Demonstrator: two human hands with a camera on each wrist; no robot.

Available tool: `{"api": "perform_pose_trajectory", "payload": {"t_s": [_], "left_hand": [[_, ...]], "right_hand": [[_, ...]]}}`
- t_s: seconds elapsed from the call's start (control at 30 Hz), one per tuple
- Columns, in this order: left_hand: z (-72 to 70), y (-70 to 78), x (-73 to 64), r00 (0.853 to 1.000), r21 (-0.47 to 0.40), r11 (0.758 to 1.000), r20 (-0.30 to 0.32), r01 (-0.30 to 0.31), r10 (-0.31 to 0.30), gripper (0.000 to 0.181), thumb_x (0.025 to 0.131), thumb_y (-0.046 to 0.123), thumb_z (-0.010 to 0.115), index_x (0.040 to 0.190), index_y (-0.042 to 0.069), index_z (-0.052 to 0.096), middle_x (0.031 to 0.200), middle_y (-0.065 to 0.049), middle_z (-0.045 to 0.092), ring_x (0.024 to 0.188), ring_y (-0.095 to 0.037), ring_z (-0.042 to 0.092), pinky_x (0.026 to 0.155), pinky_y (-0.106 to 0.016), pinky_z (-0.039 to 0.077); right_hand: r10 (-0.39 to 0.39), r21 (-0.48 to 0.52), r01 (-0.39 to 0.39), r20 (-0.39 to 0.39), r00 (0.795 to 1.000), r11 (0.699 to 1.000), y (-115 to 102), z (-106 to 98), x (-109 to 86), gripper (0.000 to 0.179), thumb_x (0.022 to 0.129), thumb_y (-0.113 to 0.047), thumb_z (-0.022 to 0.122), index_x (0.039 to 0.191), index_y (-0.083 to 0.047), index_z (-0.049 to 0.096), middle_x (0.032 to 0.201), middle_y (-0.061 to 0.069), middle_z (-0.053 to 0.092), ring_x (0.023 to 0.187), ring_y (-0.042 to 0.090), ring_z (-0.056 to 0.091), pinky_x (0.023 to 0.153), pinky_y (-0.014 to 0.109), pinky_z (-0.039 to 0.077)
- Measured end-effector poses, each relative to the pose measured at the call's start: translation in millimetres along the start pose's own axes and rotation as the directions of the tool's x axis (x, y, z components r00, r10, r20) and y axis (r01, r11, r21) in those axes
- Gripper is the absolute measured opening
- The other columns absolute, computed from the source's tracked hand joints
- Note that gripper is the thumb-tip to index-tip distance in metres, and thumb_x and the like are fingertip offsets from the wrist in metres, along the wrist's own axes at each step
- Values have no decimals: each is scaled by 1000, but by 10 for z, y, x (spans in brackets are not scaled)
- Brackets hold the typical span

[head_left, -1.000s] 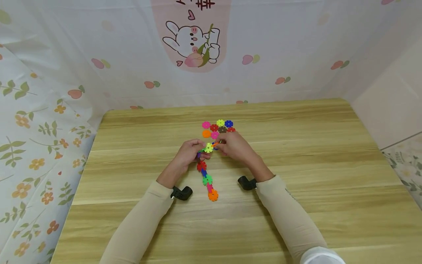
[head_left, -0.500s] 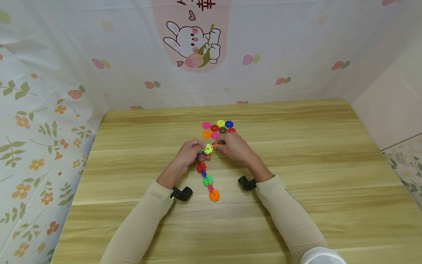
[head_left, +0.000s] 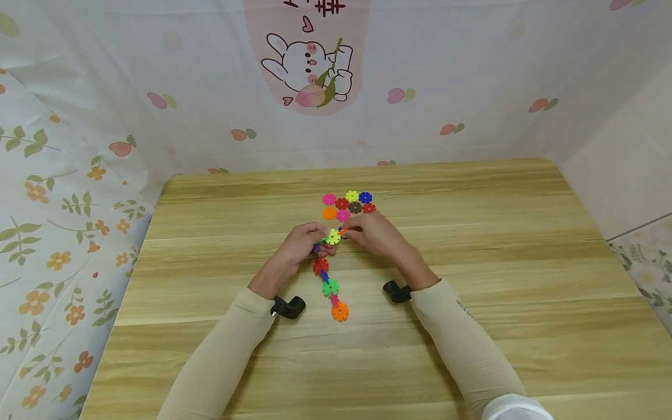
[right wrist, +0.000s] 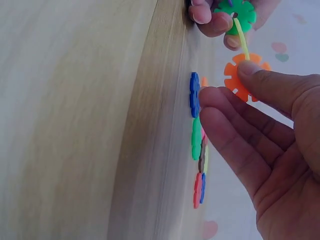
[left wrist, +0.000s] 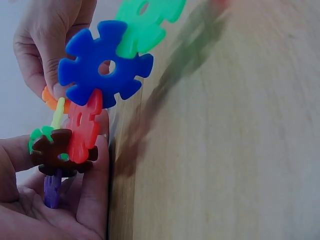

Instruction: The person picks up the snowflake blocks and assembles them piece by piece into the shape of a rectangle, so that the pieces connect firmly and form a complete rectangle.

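My left hand (head_left: 303,242) grips a chain of notched plastic discs near its far end, pinching a green disc (right wrist: 237,15). A purple disc (left wrist: 52,190) and a brown disc (left wrist: 57,152) lie against its fingers and palm. From there the chain runs toward me through a red disc (head_left: 321,266), a blue disc (left wrist: 105,67) and a green one to an orange disc (head_left: 340,311) at the end. Between the hands a yellow disc (head_left: 333,236) joins the green disc to another orange disc (right wrist: 245,75). That orange disc is pinched by the thumb and fingers of my right hand (head_left: 379,233).
Loose discs, among them a pink disc (head_left: 329,199), a brown disc (head_left: 355,207) and a blue disc (head_left: 365,198), lie flat just beyond my hands on the wooden table (head_left: 236,361). A patterned cloth (head_left: 199,76) hangs behind the table.
Both hands keep their hold on the discs and stay nearly in place. The chain and the yellow disc have shifted only very slightly.
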State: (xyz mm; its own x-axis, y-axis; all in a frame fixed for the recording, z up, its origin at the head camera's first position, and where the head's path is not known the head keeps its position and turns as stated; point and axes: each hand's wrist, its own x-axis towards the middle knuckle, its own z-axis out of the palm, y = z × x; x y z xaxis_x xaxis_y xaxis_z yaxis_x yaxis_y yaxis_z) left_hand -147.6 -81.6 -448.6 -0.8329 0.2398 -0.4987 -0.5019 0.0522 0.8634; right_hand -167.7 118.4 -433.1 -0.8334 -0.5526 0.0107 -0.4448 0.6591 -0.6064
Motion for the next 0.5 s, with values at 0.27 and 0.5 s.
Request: {"api": "perform_pose_trajectory", "payload": {"t_s": [0.27,0.5], "left_hand": [[7,-4,7,1000,1,1000,-24,2,-2,20,103,18,50,103,2,61,80,-9,71,71,-15,71,64,-21,55],[24,6,1,999,12,1000,-40,12,-11,19,103,17,49,104,2,61,78,-8,72,70,-14,70,63,-21,55]], "right_hand": [[-21,-43,21,13,1000,999,-58,2,9,17,93,-16,67,100,-4,77,92,6,75,70,13,61,64,23,52],[-37,-96,41,45,998,995,-97,-9,8,18,93,-14,66,105,-4,76,98,9,75,82,16,69,75,28,57]]}}
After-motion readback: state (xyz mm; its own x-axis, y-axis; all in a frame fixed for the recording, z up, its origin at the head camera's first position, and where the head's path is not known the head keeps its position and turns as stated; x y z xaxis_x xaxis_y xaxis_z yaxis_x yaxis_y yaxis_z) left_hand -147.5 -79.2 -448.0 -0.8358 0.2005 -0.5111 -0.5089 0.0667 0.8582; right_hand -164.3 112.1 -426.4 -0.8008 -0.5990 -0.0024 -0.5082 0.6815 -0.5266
